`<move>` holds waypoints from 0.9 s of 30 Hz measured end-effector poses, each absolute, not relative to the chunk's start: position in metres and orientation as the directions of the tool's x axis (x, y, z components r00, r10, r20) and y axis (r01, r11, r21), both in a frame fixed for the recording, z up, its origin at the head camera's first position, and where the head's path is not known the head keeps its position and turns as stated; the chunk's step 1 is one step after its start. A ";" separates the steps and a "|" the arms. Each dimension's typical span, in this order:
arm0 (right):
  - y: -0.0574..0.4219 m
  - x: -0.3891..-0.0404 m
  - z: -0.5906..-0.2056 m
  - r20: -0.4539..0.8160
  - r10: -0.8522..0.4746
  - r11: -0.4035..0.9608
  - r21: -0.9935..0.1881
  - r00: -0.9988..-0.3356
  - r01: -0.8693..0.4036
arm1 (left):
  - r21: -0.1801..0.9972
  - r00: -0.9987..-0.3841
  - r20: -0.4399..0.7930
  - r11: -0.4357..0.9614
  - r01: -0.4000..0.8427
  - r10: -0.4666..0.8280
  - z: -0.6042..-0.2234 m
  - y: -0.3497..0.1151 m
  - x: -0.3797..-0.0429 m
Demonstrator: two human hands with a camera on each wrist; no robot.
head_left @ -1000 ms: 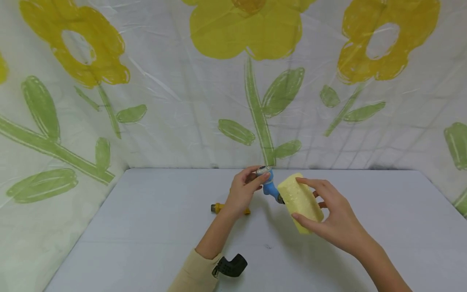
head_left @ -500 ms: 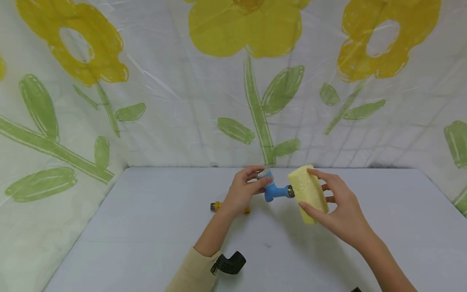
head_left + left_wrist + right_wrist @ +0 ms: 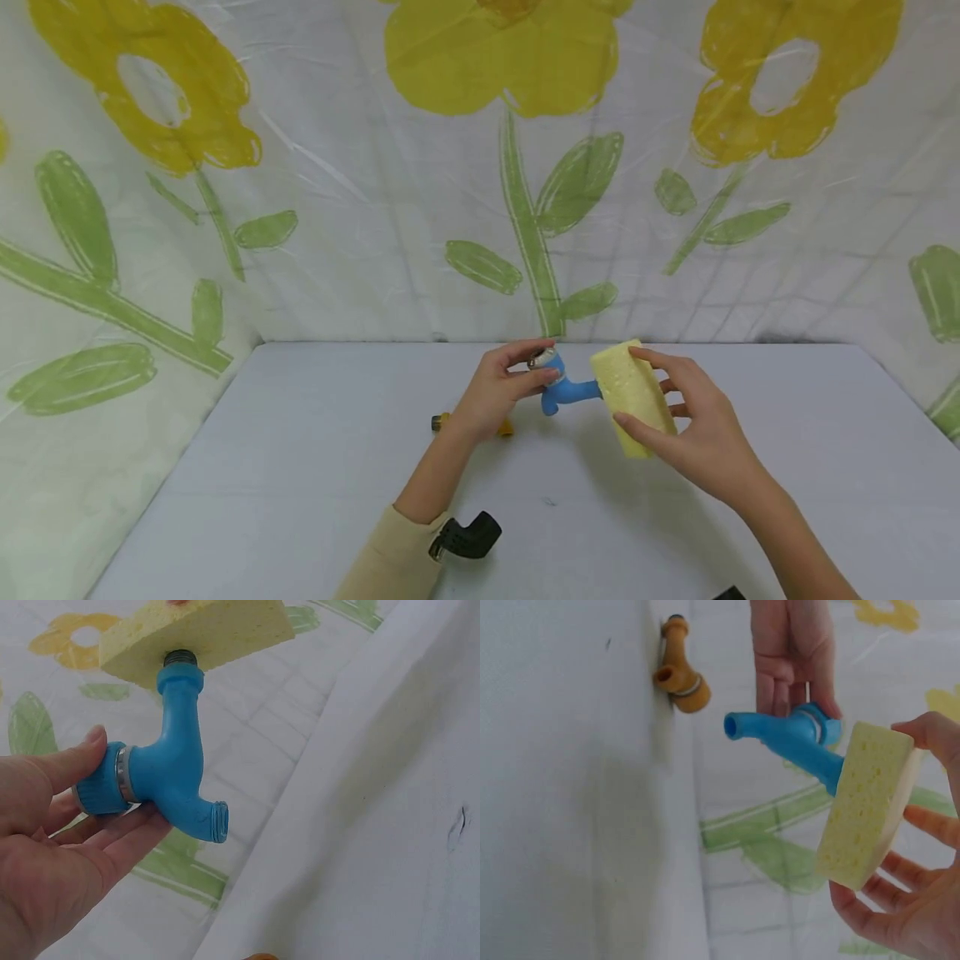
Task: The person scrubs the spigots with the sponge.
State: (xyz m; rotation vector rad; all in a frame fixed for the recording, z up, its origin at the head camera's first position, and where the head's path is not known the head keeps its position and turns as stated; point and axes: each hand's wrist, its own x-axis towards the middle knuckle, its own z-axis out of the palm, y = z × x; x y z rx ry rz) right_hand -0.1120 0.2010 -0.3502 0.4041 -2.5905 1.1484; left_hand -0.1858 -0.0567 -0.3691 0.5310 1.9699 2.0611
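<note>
My left hand (image 3: 498, 387) grips a blue plastic tap (image 3: 180, 742) by its round knob, thumb on one side and fingers on the other. The tap is held up off the table, its spout pointing down. My right hand (image 3: 693, 425) holds a pale yellow sponge (image 3: 866, 802) by its edges between thumb and fingers. In the left wrist view the tap's dark threaded end meets the flat face of the sponge. A second tap, orange-yellow (image 3: 679, 671), lies on the table, partly hidden behind my left forearm in the head view.
The white table (image 3: 300, 467) reaches back to a wall sheet (image 3: 360, 208) painted with yellow flowers and green leaves. A black curved piece (image 3: 470, 536) sits at my left sleeve cuff. Another dark corner (image 3: 729, 593) shows at the bottom edge near my right forearm.
The sponge and right hand have moved right and slightly up. The tap has swung from slanting down to nearly level, its threaded end still at the sponge. Both hands keep their holds.
</note>
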 end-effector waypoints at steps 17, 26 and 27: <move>0.204 -0.112 -0.348 0.360 -0.134 0.644 -0.676 -0.923 -0.357 | 0.996 -0.900 0.077 -0.066 0.054 0.430 -0.370 -0.056 -0.186; 0.198 -0.109 -0.348 0.437 -0.147 0.694 -0.594 -0.887 -0.408 | 0.997 -0.916 0.072 -0.060 0.052 0.395 -0.368 -0.055 -0.185; 0.197 -0.109 -0.348 0.460 -0.151 0.705 -0.571 -0.875 -0.422 | 0.997 -0.919 0.068 -0.063 0.047 0.388 -0.368 -0.055 -0.185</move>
